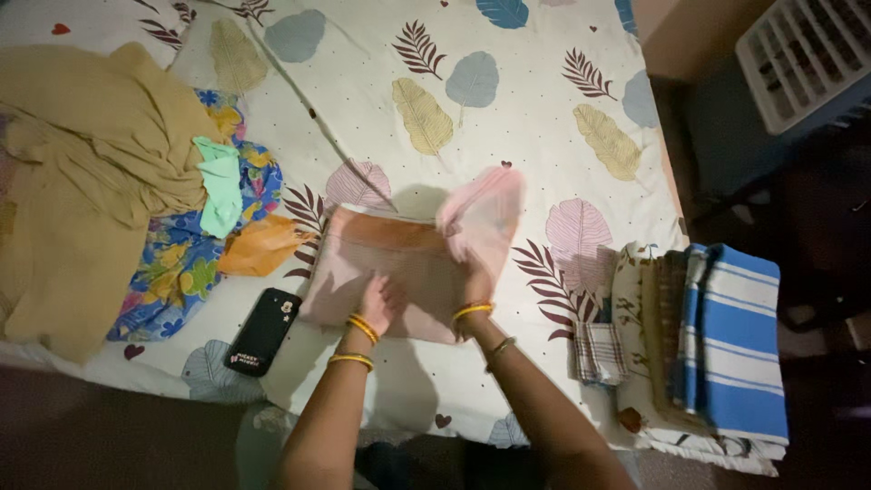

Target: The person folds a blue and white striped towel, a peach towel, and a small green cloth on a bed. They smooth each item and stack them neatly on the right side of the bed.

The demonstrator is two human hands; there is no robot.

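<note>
Under both hands, left hand (pixel 379 304) and right hand (pixel 474 283), lies the pink cloth (pixel 399 263).

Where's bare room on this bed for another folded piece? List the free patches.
Free: the leaf-print sheet beyond the pink cloth, and the strip between that cloth and the folded stack. Crowded: the left side, under the tan cloth, floral cloth and black phone.
</note>
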